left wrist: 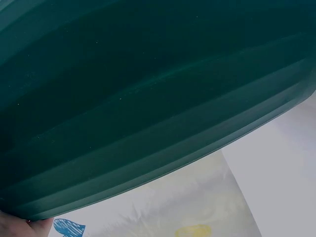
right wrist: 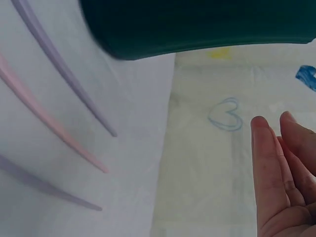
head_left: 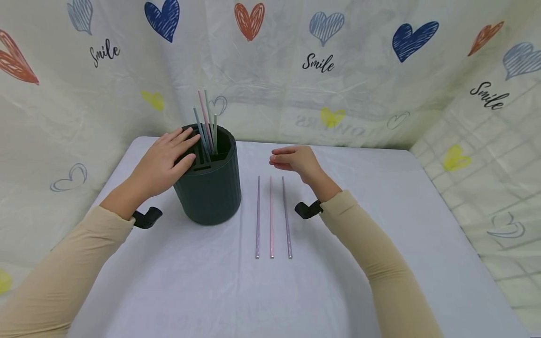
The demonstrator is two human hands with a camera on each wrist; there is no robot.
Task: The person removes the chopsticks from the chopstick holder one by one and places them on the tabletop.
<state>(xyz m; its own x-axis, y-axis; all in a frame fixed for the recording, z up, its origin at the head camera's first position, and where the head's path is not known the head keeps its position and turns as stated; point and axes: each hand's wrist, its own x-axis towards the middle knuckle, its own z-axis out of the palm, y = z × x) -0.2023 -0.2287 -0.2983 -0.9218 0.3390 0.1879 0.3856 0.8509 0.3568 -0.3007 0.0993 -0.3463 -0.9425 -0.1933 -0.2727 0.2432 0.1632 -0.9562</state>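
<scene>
A dark green ribbed holder with a divided top stands on the table. My left hand rests across the holder's left rim, its fingers extended; in the left wrist view the holder's wall fills most of the picture. Several thin pastel chopsticks lean upright inside. Right of the holder lie a purple chopstick, a pink chopstick and another purple chopstick, side by side. Above their far ends hovers my right hand, fingers nearly straight and together, holding nothing; the right wrist view shows the tapered chopstick ends.
The white-covered table reaches to a cloth backdrop printed with hearts and words. Each wrist wears a black band with a part that juts inward.
</scene>
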